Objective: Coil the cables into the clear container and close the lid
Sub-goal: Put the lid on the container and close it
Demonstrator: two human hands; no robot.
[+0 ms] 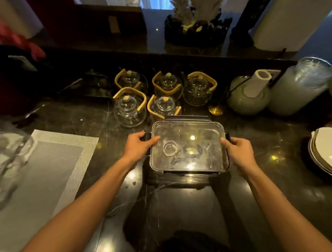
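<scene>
The closing step seems to be in hand: the clear rectangular plastic container (pixel 188 145) sits on the dark marble counter (pixel 275 150), its transparent lid (pixel 188 129) already laid on top; the left hand (pixel 138 144) curls around the black latch (pixel 148 136) on the container's left side, thumb resting on the lid, and the right hand (pixel 237 150) grips the latch on its right side. Next, likely, both latches get pressed down evenly. Inside — a coiled white cable (pixel 170 148) left of centre and a darker cable (pixel 185 155) beside it; five glass teapots (pixel 129 110) stand behind the container.
</scene>
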